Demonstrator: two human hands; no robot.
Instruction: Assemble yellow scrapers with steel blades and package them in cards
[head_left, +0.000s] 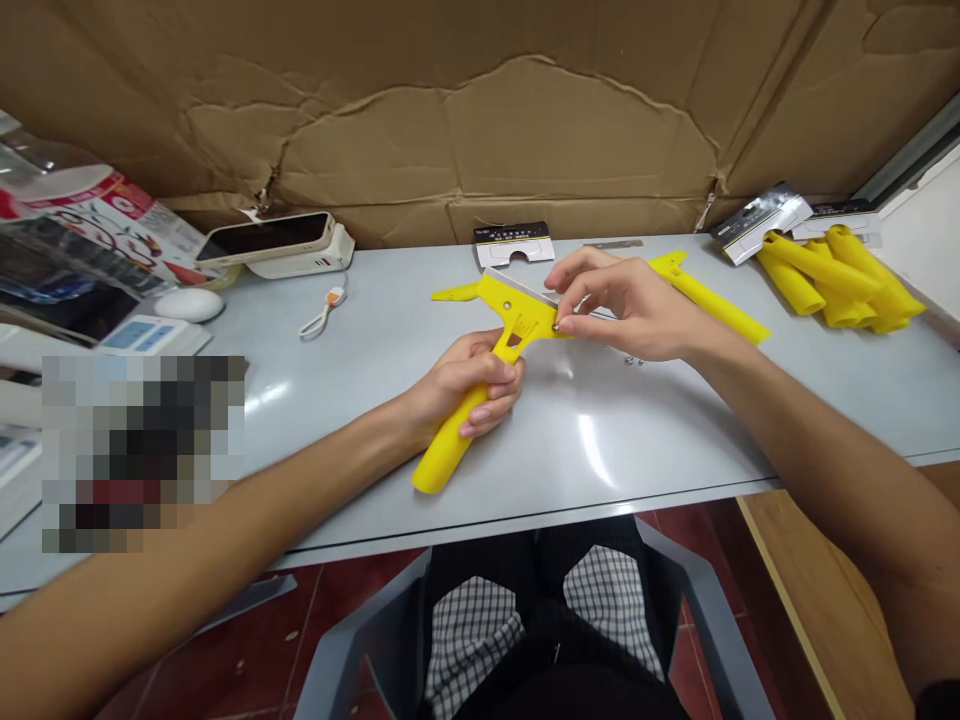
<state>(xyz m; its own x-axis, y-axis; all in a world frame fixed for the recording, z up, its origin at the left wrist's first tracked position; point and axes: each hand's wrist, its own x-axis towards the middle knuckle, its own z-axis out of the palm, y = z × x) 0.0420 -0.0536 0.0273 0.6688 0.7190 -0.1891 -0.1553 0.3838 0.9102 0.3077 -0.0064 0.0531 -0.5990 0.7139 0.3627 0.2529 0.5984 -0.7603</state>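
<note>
My left hand [480,385] is wrapped round the handle of a yellow scraper [454,435], held tilted above the table with its head up and to the right. A thin metal blade [517,287] runs along the top of the head. One hole shows in the head's left side. My right hand [615,305] pinches at the right end of the head, where a small dark screw [556,327] shows at the thumb tip. Behind the head lies a separate yellow piece [456,293], partly hidden. A few small metal screws [634,360] lie below my right wrist.
Another yellow scraper part [716,300] lies behind my right forearm. Several yellow handles [840,280] are piled at the right, near printed cards [761,220]. A black and white card [514,243] stands at the back. Phone [266,240], cable [322,313] and mouse [189,305] are left. Cardboard [450,130] walls the back.
</note>
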